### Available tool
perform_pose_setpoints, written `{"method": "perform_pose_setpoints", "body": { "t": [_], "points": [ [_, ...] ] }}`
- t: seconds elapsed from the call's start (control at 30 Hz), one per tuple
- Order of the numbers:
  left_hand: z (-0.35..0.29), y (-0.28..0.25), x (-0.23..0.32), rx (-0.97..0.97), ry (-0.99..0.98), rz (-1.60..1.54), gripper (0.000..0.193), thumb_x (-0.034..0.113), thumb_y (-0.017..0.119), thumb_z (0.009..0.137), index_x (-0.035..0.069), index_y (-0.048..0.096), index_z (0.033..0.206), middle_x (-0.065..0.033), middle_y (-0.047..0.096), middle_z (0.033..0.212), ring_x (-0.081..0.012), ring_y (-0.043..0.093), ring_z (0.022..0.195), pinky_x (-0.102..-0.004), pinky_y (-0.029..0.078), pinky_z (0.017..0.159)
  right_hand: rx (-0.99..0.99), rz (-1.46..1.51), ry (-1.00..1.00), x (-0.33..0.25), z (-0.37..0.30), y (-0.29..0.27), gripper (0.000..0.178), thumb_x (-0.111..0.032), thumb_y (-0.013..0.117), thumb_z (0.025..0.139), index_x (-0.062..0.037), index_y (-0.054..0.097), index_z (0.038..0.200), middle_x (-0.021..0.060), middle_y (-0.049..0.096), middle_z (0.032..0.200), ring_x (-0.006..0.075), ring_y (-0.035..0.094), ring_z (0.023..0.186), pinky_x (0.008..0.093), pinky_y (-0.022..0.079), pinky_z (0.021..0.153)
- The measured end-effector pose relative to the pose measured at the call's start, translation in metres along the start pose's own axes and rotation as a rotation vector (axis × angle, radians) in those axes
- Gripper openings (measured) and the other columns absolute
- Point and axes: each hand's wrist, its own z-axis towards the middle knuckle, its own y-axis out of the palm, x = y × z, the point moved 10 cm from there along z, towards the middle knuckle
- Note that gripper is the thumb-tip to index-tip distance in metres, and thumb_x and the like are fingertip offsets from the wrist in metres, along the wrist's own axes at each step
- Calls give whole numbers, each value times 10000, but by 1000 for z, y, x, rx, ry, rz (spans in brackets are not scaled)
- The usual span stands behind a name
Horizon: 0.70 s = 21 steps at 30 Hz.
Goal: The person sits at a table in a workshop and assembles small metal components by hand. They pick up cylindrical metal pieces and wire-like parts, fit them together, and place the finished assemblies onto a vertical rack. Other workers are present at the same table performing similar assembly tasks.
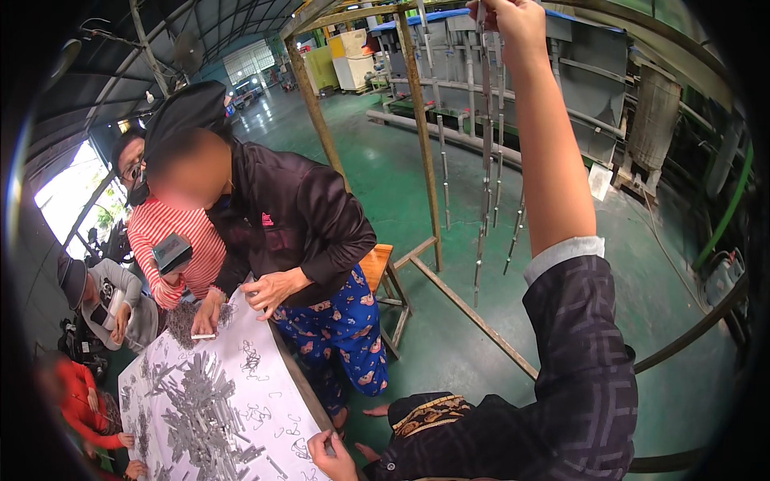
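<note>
My right hand (517, 20) is raised high at the top edge, its fingers pinched on the upper end of a long hanging strand of thin metal pieces (486, 160). The strand drops straight down in front of the green floor. My left hand (332, 458) rests low at the edge of the white-covered table (281, 393), its fingers slightly apart and nothing visible in them. Close to it lie small dark wire hooks (293, 430). Flat grey metal strips (200, 409) are heaped further left on the table.
More strands (444, 172) hang near mine, by a rusty metal frame (417, 120). A person in a dark jacket (301, 200) works across the table; others stand or sit at left. A wooden stool (377, 260), grey tanks (585, 88) and pipes stand beyond.
</note>
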Motion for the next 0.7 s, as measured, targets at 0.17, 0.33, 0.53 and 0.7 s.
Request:
{"method": "perform_pose_setpoints", "body": {
  "t": [0.17, 0.33, 0.53, 0.7],
  "points": [
    [7, 9, 2, -21, -24, -97, 133, 53, 623, 884, -28, 639, 988, -125, 591, 980, -222, 609, 897, -323, 516, 802, 39, -71, 47, 13, 46, -29, 185, -171, 665, 868, -28, 651, 751, 33, 589, 601, 81, 456, 450, 243, 342, 435],
    [12, 12, 14, -46, -26, -155, 125, 19, 617, 880, -36, 632, 991, -124, 576, 1007, -227, 599, 922, -327, 518, 809, 113, -70, 104, 12, 61, -44, 135, -147, 680, 846, -21, 650, 809, 61, 601, 621, 93, 459, 434, 247, 330, 393],
    [16, 19, 19, -78, 29, -141, 133, 40, 629, 877, -23, 637, 993, -130, 584, 996, -234, 598, 906, -330, 511, 776, 50, 22, 108, 18, 82, -59, 124, -130, 668, 853, -16, 640, 816, 67, 592, 618, 92, 451, 429, 241, 323, 387],
    [10, 15, 17, -86, -3, -88, 132, 62, 632, 879, -7, 644, 990, -145, 599, 1024, -247, 600, 895, -330, 506, 777, 72, -13, 192, 42, 70, -54, 119, -116, 657, 856, -15, 634, 798, 62, 572, 591, 94, 439, 421, 242, 323, 382]
  ]
}}
